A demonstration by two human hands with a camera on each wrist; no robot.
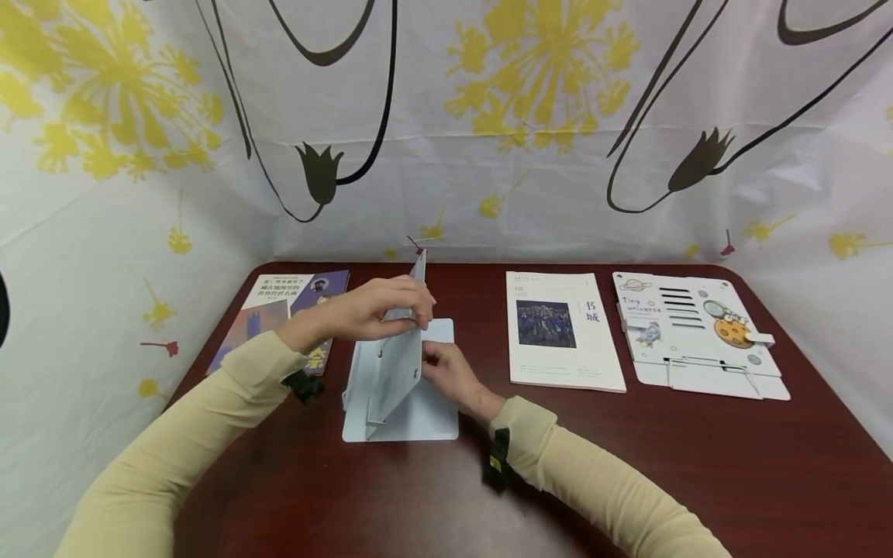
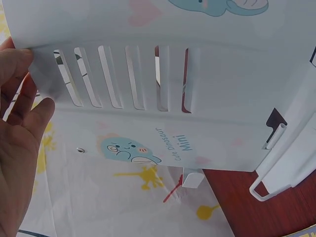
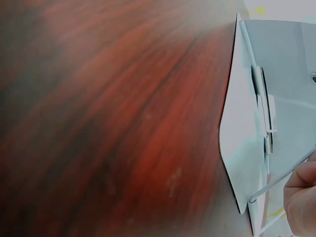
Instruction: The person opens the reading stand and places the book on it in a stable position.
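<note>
In the middle of the table stands a pale blue book stand, its slotted panel [image 1: 399, 372] tilted up steeply from a flat base plate [image 1: 436, 415]. My left hand [image 1: 380, 308] grips the panel's upper edge, thumb on one face and fingers on the other. Cartoon dinosaurs and a row of slots mark the panel [image 2: 227, 79] in the left wrist view. On the panel's right side, low over the base, is my right hand [image 1: 453, 376]. The right wrist view shows its curled fingers [image 3: 302, 197] pinching a thin wire support leg [image 3: 276, 182] between panel and base.
A colourful book [image 1: 240, 322] lies left of the stand, partly behind my left forearm. To the right lie a white book [image 1: 558, 364] and a folded white book stand [image 1: 652, 356] with space drawings. A patterned cloth [image 1: 446, 201] hangs behind the dark red table [image 1: 558, 457].
</note>
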